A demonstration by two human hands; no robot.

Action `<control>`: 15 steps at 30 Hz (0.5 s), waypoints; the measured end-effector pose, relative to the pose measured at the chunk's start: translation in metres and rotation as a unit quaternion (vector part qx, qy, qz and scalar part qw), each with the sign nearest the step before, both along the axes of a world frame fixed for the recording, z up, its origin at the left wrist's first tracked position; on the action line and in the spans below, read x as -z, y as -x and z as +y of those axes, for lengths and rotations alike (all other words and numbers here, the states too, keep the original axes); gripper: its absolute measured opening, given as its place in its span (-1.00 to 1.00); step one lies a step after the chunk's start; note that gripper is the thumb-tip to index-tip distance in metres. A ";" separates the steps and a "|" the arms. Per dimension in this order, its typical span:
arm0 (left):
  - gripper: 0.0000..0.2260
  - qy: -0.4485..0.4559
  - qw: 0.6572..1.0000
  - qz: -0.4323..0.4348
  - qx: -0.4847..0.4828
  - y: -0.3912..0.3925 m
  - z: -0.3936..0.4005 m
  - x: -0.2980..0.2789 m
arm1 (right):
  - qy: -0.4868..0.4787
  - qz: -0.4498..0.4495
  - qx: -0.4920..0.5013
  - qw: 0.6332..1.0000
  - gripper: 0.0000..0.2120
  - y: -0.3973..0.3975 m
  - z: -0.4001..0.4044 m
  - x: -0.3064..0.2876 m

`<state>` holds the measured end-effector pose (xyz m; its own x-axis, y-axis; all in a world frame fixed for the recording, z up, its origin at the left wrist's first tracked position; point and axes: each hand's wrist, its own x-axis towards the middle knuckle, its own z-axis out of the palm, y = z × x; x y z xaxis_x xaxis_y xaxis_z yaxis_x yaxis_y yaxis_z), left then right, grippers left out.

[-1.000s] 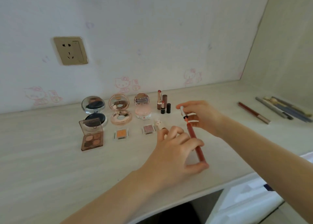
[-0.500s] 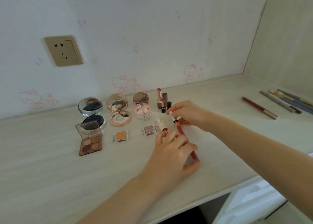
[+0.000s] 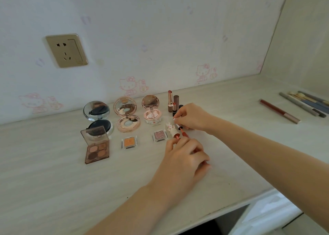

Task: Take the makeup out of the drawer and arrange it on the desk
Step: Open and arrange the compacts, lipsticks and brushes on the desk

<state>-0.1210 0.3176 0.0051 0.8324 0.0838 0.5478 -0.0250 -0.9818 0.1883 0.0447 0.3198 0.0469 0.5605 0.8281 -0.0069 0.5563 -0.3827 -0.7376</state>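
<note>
Both hands hold one long red lip pencil [image 3: 183, 132] low over the pale desk [image 3: 53, 181]. My right hand [image 3: 191, 117] pinches its far end near the white tip. My left hand [image 3: 185, 159] grips the near end, which its fingers hide. Just left of the pencil lies a small white patterned lipstick [image 3: 171, 129]. Behind it stand open lipsticks [image 3: 173, 104]. Three open round compacts [image 3: 127, 113] form a back row. In front lie a brown eyeshadow palette [image 3: 96, 145], an orange pan [image 3: 129, 142] and a pink pan [image 3: 159, 135].
Another red pencil [image 3: 279, 111] and several grey and blue pencils [image 3: 306, 104] lie at the desk's far right by the side wall. A wall socket [image 3: 66, 50] sits above the desk. The white drawer front [image 3: 263, 215] shows below the desk edge at lower right.
Both hands have carried the red pencil left and away from me, toward the lipsticks. It now sits right beside the small white lipstick.
</note>
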 end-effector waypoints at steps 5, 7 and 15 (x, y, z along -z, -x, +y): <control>-0.88 0.012 1.000 0.012 -0.001 0.000 0.001 0.000 | -0.001 -0.044 0.022 0.999 -0.85 -0.001 0.001 0.001; -0.89 0.013 1.000 0.012 -0.001 0.000 0.001 0.001 | 0.003 -0.065 0.025 0.998 -0.85 -0.002 0.003 0.003; -0.85 0.025 1.000 0.014 0.001 0.002 0.001 -0.001 | 0.000 -0.075 0.024 0.997 -0.78 -0.001 -0.008 0.003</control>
